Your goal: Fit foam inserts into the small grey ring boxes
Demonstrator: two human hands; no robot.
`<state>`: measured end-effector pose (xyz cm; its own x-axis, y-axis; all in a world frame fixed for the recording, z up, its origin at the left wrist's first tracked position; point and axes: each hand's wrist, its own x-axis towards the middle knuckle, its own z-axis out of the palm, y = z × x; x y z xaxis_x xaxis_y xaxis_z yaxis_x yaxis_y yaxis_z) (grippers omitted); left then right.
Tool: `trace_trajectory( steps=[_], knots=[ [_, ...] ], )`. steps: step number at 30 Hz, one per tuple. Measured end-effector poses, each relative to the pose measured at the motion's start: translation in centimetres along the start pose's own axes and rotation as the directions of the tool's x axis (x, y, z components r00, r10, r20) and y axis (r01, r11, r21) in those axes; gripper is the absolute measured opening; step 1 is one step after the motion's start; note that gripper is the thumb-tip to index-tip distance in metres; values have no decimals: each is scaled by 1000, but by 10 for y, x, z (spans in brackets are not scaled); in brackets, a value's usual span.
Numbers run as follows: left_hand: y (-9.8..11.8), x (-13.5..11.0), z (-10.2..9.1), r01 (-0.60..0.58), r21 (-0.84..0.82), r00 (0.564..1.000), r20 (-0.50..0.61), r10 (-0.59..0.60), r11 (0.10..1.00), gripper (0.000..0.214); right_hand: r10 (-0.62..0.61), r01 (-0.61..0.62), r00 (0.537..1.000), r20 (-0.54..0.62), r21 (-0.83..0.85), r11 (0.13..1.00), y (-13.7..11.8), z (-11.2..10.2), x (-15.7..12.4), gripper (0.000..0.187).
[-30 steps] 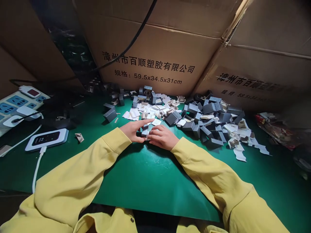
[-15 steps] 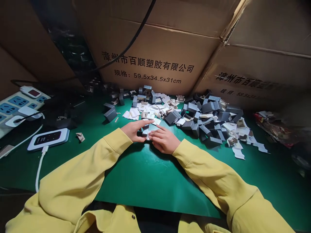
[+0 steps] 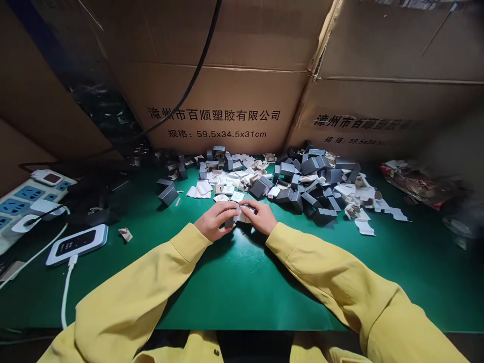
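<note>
- In the head view, a small grey-and-pale piece (image 3: 242, 218) is held between the two hands at the middle of the worktop (image 3: 242, 297), just on the near side of the scattered pale paper pieces (image 3: 227, 190).
- The left side of the piece is gripped by the curled fingers of the left hand (image 3: 215, 222); its grey part is partly covered by them.
- The right side is gripped by the bent fingers of the right hand (image 3: 260, 217), with the thumb set near the pale part; the exact contact of the fingertips cannot be told.
- The step in hand is judged to be close two-handed work on this one piece, though whether it is being folded, opened or pressed cannot be made out.
- For the next move, a steady hold from the left and a fine touch from the right seem to be called for, since the piece is small and its pale part looks thin.
- To the far right, a heap of dark boxes (image 3: 289, 196) is piled; to the left, a lone dark box (image 3: 168, 194) is seen.
- At the left, a white device (image 3: 77, 244) and a power strip (image 3: 26, 201) are placed; the far side is bounded by cartons (image 3: 212, 91).
</note>
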<state>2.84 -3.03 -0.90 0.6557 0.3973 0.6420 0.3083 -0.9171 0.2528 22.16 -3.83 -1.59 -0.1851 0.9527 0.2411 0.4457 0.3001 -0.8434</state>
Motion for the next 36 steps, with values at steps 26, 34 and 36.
trace_trajectory(
  steps=[26,34,36],
  knots=[
    [3,-2,11,-26,78,995,-97,33,997,42,32,-34,999,43,47,998,4,-7,0,29],
    [3,-2,9,34,46,990,-135,-28,998,47,172,-205,977,124,348,915,5,-6,3,37],
    [3,-2,9,41,31,991,-128,-37,999,47,172,-195,980,105,293,936,4,-6,2,33]
  ],
)
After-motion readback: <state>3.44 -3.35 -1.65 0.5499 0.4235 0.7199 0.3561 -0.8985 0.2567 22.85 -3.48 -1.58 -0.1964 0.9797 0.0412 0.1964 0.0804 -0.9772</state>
